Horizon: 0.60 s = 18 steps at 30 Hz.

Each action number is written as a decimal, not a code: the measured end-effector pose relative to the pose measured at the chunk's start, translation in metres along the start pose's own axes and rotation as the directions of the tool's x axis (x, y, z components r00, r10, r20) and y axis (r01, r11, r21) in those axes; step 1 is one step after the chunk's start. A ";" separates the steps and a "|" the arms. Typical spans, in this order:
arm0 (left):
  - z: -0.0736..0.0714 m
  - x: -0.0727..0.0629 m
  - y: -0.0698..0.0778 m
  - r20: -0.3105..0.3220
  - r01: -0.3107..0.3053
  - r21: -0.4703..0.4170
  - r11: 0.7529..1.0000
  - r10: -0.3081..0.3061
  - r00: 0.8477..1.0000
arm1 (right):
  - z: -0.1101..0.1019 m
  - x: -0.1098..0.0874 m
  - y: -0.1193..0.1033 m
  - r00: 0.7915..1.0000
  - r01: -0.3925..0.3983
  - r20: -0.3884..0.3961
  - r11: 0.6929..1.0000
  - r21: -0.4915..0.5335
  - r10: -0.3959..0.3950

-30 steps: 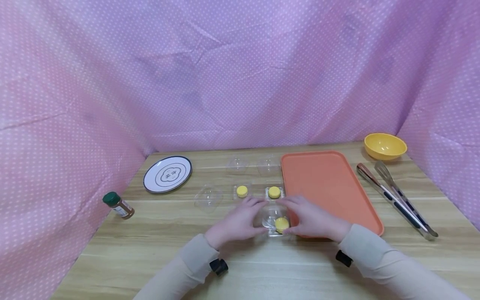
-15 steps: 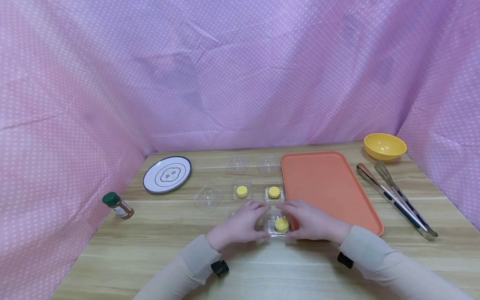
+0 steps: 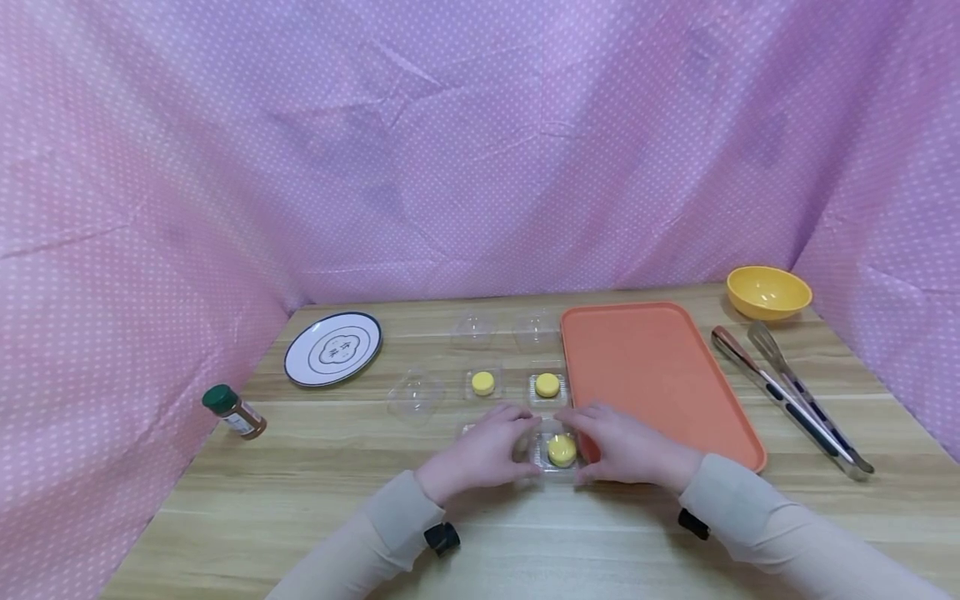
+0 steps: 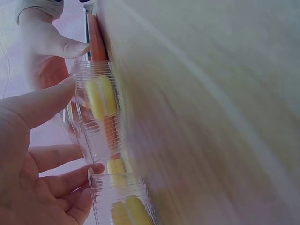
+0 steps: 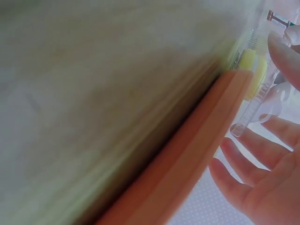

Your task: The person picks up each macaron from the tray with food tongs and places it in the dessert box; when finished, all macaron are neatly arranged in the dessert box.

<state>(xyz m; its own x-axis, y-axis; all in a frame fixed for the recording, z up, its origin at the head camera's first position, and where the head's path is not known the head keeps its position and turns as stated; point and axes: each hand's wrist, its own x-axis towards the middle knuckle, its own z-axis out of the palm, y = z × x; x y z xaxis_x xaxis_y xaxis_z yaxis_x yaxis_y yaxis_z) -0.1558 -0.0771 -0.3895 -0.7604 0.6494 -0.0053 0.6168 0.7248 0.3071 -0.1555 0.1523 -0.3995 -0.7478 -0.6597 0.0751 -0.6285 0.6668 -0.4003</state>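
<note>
A yellow macaron (image 3: 562, 450) sits in a clear ridged plastic base (image 4: 96, 152), with a clear domed lid (image 5: 281, 96) over it. My left hand (image 3: 480, 450) holds the lid's left side, thumb at the near corner and fingers at the far one. On the opposite side, my right hand (image 3: 622, 446) grips the lid likewise between thumb and fingertips. Beside the left fingers is another clear base holding a yellow macaron (image 4: 131, 212), hidden under that hand in the head view. Behind the hands, two more macarons (image 3: 482, 383) sit in separate clear bases.
Several loose clear domes (image 3: 415, 396) lie behind and left. An orange tray (image 3: 652, 367) sits close to my right hand. Farther right are tongs (image 3: 783, 400) and a yellow bowl (image 3: 768, 293). A plate (image 3: 360, 329) and green-capped spice bottle (image 3: 235, 412) stand left.
The lid, tilted above the macaron a second ago, has come down over it. Both hands have lowered slightly and hold almost still over the last half second.
</note>
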 end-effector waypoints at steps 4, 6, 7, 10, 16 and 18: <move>0.000 0.000 0.000 -0.007 0.003 -0.008 1.000 -0.003 1.000 | 0.002 0.000 0.000 1.000 0.022 -0.013 0.999 -0.023 -0.022; 0.001 0.000 -0.001 -0.007 0.009 -0.016 1.000 -0.009 1.000 | 0.001 0.001 0.000 1.000 0.025 -0.014 0.999 -0.025 -0.025; 0.001 0.000 -0.001 -0.006 0.011 -0.021 1.000 -0.012 1.000 | 0.001 0.001 -0.001 0.999 0.029 -0.015 0.999 -0.025 -0.029; 0.002 0.000 -0.002 0.001 0.023 -0.032 0.999 -0.023 1.000 | 0.000 0.003 -0.002 0.999 0.043 -0.013 0.999 -0.025 -0.043; 0.002 0.002 -0.002 0.006 0.045 -0.024 0.999 -0.045 0.999 | -0.004 0.006 -0.005 0.999 0.034 0.001 0.999 -0.018 -0.034; 0.002 0.002 -0.001 0.010 0.056 -0.013 0.998 -0.056 0.998 | -0.005 0.007 -0.006 1.000 0.026 0.008 0.999 -0.020 -0.026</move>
<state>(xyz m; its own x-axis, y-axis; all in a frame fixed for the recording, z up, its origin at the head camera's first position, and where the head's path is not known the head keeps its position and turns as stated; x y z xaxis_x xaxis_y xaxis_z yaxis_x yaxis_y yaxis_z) -0.1576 -0.0766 -0.3919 -0.7915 0.6103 -0.0321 0.5705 0.7568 0.3190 -0.1576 0.1454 -0.3924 -0.7293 -0.6796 0.0784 -0.6522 0.6561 -0.3797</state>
